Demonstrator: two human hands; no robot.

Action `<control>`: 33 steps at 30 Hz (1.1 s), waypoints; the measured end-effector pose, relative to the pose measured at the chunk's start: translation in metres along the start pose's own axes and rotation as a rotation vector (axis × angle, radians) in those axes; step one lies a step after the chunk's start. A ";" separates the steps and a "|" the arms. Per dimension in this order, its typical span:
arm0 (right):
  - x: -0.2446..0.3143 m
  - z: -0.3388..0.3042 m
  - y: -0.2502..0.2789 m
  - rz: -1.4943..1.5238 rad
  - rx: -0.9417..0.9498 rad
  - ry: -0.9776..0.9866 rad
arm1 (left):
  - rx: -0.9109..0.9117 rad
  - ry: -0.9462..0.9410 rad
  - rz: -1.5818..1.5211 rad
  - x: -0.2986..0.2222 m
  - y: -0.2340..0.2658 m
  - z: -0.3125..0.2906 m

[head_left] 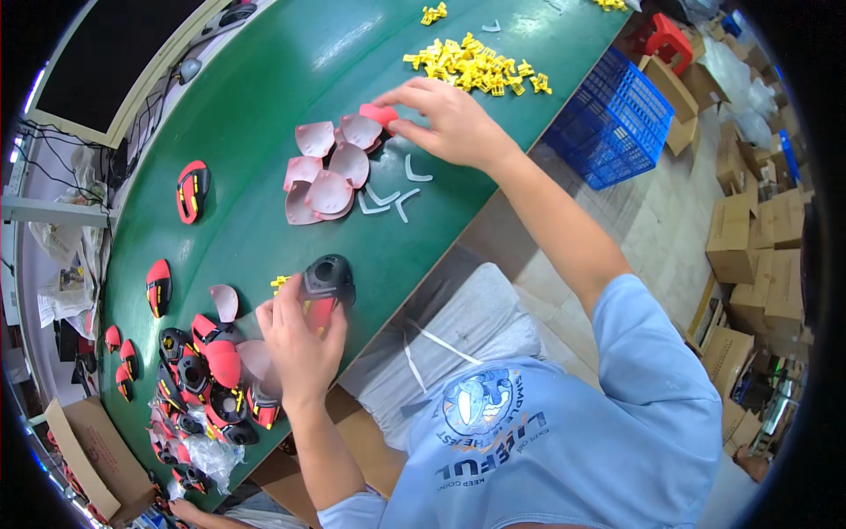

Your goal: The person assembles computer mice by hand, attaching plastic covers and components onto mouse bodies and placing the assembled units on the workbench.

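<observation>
The left hand [301,346] is gripping a black-and-red housing [331,289] below the pale-pink shell pile [331,189] on the green bench [242,132]; the right hand [452,125] is touching a red shell [378,114] at the pile's upper right, whether gripping one cannot tell; yellow clips [480,67] are lying above the pile.

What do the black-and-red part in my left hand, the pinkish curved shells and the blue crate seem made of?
Black-and-red part: probably moulded plastic, satin, from its dull sheen. Curved shells: likely thin plastic, softly glossy, judging by highlights. Blue crate: very likely rigid, smooth plastic, from its even colour and lattice walls.
</observation>
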State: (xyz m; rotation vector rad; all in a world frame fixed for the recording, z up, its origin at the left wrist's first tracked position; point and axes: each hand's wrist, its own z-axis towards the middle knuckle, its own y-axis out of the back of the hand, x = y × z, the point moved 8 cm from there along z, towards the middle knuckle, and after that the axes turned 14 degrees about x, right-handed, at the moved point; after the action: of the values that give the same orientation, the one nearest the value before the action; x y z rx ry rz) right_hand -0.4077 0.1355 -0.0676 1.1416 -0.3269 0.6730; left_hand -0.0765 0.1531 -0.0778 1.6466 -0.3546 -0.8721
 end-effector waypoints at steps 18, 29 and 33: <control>0.117 -0.011 -0.044 0.242 0.444 0.225 | -0.138 -0.164 -0.274 0.018 -0.018 -0.014; 0.121 -0.043 -0.106 0.307 0.471 0.296 | -0.166 -0.143 -0.286 0.015 -0.017 -0.014; 0.115 -0.032 -0.110 0.505 0.450 0.011 | -0.154 -0.159 -0.292 0.015 -0.018 -0.014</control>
State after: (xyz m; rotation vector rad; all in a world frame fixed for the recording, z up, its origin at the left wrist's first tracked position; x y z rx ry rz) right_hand -0.2531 0.1742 -0.0952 1.4979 -0.4760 1.2402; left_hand -0.0606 0.1579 -0.0992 1.5113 -0.1517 -1.2233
